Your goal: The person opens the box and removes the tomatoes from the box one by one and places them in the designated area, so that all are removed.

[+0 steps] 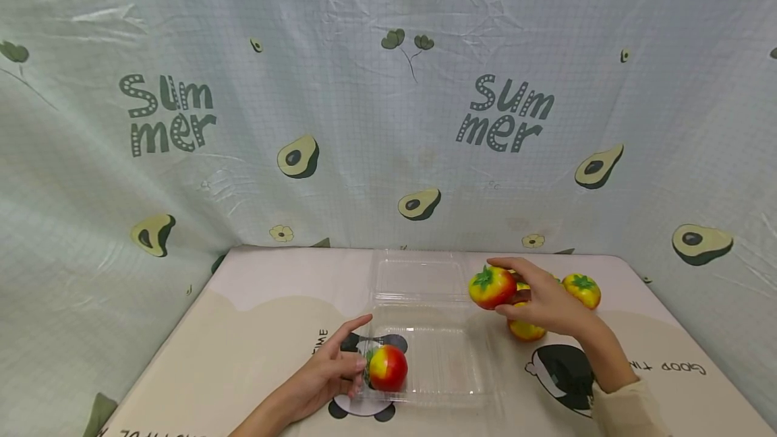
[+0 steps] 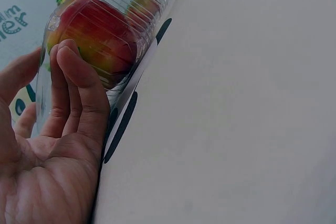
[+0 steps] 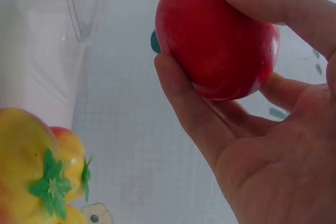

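An open clear plastic clamshell box [image 1: 446, 398] lies on the table, lid [image 1: 419, 278] folded back. One red-and-yellow toy tomato [image 1: 388, 368] sits in its near left corner. My left hand [image 1: 322, 373] is at the box's left side; its fingertips [image 2: 84, 69] touch the clear wall by that tomato [image 2: 100, 40]. Right of the lid, my right hand [image 1: 549, 299] holds another toy tomato [image 1: 488, 287] between thumb and fingers. Its red underside [image 3: 215, 35] faces the palm in the right wrist view. Beneath and behind this hand are more toy tomatoes, partly hidden.
A yellow-orange toy tomato [image 1: 527, 330] lies under my right hand, and a yellow one [image 1: 581, 290] lies farther right. The printed table mat [image 1: 255, 336] extends left of the box. A hanging avocado-print curtain [image 1: 364, 120] borders the table's back.
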{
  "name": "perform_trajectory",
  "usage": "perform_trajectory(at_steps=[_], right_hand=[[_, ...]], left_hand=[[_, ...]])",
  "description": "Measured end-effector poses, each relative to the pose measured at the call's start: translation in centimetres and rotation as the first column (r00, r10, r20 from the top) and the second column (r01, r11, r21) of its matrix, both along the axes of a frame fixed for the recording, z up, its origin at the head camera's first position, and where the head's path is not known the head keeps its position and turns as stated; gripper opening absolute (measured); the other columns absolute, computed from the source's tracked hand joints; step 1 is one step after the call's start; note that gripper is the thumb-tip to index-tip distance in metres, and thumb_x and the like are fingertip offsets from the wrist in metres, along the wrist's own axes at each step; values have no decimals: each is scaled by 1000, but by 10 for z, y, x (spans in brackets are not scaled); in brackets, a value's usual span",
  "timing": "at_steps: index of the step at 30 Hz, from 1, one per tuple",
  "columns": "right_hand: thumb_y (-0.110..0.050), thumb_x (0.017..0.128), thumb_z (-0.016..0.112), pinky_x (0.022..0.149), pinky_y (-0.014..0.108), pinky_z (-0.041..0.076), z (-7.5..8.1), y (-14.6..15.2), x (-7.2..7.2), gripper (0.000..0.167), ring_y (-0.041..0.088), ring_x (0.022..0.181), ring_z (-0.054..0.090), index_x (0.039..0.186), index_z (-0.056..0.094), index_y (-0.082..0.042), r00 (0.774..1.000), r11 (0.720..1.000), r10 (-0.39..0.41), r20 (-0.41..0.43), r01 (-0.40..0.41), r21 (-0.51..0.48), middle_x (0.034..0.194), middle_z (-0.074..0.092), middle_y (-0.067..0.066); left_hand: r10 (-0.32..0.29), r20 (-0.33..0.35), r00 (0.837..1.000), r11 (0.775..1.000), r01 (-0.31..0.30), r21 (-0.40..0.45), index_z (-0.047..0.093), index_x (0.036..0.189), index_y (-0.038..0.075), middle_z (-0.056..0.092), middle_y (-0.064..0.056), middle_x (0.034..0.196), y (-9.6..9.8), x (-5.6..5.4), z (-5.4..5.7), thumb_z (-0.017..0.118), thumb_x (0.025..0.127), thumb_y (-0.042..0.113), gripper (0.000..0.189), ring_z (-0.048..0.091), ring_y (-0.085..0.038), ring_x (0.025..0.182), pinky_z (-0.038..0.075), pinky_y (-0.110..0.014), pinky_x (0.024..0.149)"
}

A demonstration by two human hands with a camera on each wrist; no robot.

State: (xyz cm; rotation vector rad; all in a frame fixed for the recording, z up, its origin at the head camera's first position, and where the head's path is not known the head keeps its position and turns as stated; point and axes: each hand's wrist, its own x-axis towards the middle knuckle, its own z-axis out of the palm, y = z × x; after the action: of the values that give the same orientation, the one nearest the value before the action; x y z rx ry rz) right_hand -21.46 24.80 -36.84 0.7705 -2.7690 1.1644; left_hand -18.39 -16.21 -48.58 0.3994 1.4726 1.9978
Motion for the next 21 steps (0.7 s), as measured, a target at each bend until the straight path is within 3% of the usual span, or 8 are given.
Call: perform_trajectory(at_steps=[14,21], right_hand=[[-22,85,84,93,40,61,3,8,-2,69,40,125,60,144,51,-8,1000,999,-29,-1,29,21,144,56,18],[-20,84,85,91,36,62,1,12,-2,69,38,123,62,141,49,-8,999,999,-45,28,45,7,140,57,17]], left_hand=[[-11,-8,1000,1000,11,20,10,166,28,64,4,79,-1,-1,1,56,103,9,80,61,-10,67,56,-21,70],[-11,6,1000,1000,11,17,11,165,30,64,4,79,-1,0,-1,56,103,9,79,61,-10,67,56,-21,70]])
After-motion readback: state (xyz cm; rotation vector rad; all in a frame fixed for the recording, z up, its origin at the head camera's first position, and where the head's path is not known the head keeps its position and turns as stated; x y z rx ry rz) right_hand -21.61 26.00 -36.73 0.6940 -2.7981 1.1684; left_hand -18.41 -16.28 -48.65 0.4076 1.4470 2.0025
